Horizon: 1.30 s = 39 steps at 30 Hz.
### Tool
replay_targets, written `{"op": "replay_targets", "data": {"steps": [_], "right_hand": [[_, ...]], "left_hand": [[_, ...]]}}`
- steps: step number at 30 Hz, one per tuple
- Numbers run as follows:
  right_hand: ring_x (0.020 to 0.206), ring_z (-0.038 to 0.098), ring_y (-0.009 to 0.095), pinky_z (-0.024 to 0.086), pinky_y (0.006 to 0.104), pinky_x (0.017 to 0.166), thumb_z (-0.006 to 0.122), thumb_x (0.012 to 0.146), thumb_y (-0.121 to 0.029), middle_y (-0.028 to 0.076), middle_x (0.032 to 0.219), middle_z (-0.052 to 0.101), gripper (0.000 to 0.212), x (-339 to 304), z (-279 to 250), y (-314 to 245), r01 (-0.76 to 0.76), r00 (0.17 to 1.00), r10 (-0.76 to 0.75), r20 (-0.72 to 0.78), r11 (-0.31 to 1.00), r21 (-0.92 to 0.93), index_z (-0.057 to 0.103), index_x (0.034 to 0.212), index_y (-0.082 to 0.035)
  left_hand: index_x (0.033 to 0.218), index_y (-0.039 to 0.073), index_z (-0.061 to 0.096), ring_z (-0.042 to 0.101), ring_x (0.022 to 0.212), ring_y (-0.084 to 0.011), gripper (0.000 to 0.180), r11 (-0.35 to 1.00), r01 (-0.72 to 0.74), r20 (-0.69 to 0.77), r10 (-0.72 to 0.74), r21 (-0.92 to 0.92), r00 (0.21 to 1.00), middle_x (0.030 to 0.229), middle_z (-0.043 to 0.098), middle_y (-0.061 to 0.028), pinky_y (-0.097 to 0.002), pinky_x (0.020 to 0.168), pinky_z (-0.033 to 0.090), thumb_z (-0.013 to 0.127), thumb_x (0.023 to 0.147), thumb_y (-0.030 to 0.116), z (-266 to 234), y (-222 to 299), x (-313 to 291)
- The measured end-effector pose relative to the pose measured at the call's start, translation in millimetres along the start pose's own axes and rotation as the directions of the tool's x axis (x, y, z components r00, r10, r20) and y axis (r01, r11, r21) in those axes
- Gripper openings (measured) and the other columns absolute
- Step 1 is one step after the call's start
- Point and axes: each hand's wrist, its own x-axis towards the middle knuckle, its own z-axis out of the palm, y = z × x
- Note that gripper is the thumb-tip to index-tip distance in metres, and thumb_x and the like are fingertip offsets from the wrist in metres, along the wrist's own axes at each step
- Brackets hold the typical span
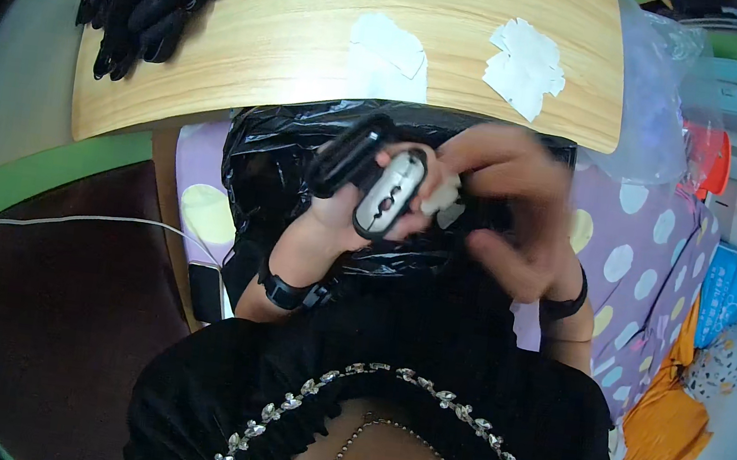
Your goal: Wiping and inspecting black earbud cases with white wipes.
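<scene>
My left hand is closed round a black oval case with a silver slotted metal plate set in its face. A second glossy black oval piece sits beside it, also in that hand. My right hand is blurred by motion, its thumb and fingers spread apart, close to the right of the case. Small pale scraps show between the two hands; which hand touches them I cannot tell. Below lies a black plastic bag spread over my lap.
On the wooden table ahead are a pile of black parts and torn white paper pieces. A phone with a white cable lies at left. Clear plastic bags and a polka-dot cloth are at right.
</scene>
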Motion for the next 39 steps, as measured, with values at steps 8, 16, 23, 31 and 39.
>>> {"op": "replay_targets", "data": {"steps": [8,16,23,31,39], "right_hand": [[0.082,0.057,0.014,0.046,0.0260,0.072,0.058,0.085,-0.006,0.006,0.094,0.057,0.017,-19,5,13,-0.662,0.713,0.701,-0.022,0.683,0.308,0.055,0.102,-0.002],[0.080,0.057,0.018,0.047,0.0276,0.070,0.052,0.088,-0.011,0.010,0.097,0.056,0.013,-9,-15,8,-0.535,0.646,0.685,-0.336,0.721,0.441,0.053,0.091,0.001],[0.083,0.056,0.021,0.045,0.0300,0.078,0.046,0.075,-0.007,0.021,0.101,0.058,0.007,9,-64,-6,-0.153,0.808,0.212,-0.550,0.977,0.151,0.048,0.077,-0.001],[0.090,0.051,0.026,0.040,0.0339,0.084,0.047,0.065,-0.015,0.022,0.100,0.055,0.013,4,-70,-5,-0.272,0.916,0.387,-0.107,0.794,0.544,0.040,0.071,-0.006],[0.087,0.048,0.023,0.039,0.0316,0.080,0.047,0.060,-0.016,0.017,0.092,0.053,0.014,18,-49,-9,-0.274,0.878,0.423,-0.222,0.826,0.492,0.036,0.064,-0.008]], "left_hand": [[0.092,-0.003,0.057,0.055,0.063,-0.0189,0.044,0.351,-0.125,-0.054,0.458,0.928,0.887,0.085,0.057,-0.0137,-0.0252,0.057,0.047,0.041,0.085,0.038,25,10,-3],[0.090,-0.002,0.063,0.062,0.073,-0.0215,0.043,-0.165,-0.198,0.239,0.283,0.966,0.929,0.093,0.062,-0.0147,-0.0268,0.064,0.049,0.049,0.087,0.039,23,19,-13],[0.101,0.009,0.065,0.061,0.074,-0.0227,0.028,-0.636,0.357,0.198,0.633,0.684,0.749,0.090,0.065,-0.0070,-0.0316,0.062,0.048,0.073,0.077,0.021,75,85,-16],[0.113,0.005,0.060,0.054,0.101,-0.0336,0.037,-0.735,0.677,0.233,0.657,-0.011,0.717,0.111,0.058,-0.0147,-0.0381,0.086,0.045,0.068,0.081,0.021,66,224,-38],[0.120,0.003,0.054,0.057,0.097,-0.0260,0.033,-0.831,0.382,0.665,0.554,0.404,0.502,0.107,0.059,-0.0128,-0.0362,0.083,0.046,0.055,0.092,0.020,67,186,-30]]}}
